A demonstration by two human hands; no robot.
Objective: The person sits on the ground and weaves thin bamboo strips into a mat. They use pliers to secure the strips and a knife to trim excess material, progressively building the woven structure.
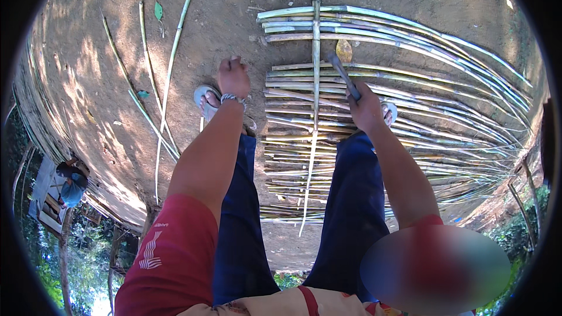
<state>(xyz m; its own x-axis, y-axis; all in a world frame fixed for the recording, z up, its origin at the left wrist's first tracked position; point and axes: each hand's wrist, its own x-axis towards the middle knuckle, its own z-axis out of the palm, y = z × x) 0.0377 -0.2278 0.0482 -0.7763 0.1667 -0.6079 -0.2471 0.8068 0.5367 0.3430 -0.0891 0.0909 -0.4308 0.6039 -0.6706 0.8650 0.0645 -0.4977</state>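
Observation:
My right hand [366,108] is closed round the grip of what looks like a hammer [342,72], its far end blurred over the bamboo poles. Many thin bamboo poles [410,90] lie side by side on the ground, running off to the right. A single bamboo crosspiece [316,76] lies across them near their left ends. Left of the crosspiece, above bare soil, my left hand [233,76] is closed, a cord bracelet on its wrist. Whatever its fingers hold, if anything, cannot be made out.
My sandalled left foot [209,99] stands on the soil; the right foot [389,112] is among the poles. Loose bamboo sticks [168,70] lie at the left, with more poles [44,105] along the far left edge. A yellow leaf [344,51] lies among the poles. Another person [73,182] is at lower left.

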